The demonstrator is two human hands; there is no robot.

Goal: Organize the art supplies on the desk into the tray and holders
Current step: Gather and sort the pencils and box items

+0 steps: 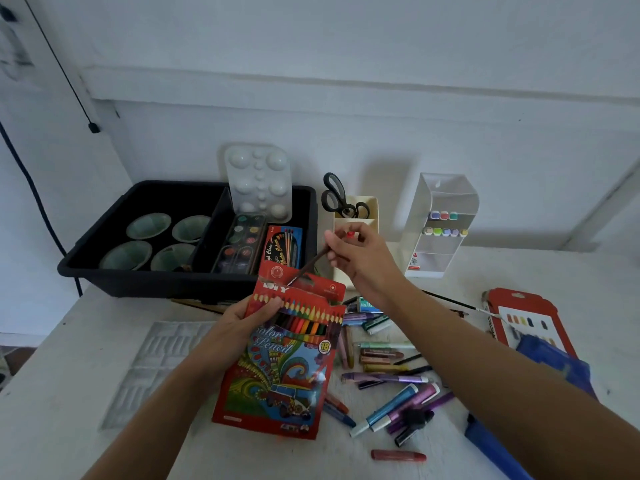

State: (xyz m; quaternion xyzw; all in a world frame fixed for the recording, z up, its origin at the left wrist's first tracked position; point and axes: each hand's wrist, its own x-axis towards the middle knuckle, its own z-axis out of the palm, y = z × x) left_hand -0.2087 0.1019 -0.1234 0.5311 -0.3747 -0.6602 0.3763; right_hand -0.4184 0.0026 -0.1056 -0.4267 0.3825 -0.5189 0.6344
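In the head view, the left hand was closed around the upper left edge of a red box of coloured pencils, thumb across its front, holding it tilted just above the desk at the centre of the frame. The right hand, just above and to the right of the box top, had its fingers pinched together on a dark pencil. The pencil's long axis ran diagonally down and to the left from that pinch, its lower tip at the box's open top flap; whether it was already inside I could not tell. That slant against the box's length seemed the thing to line up for the pencil to slide in. The black tray sat in the upper left, the scissors upright in a cream holder behind the right hand, and loose crayons lay lower right.
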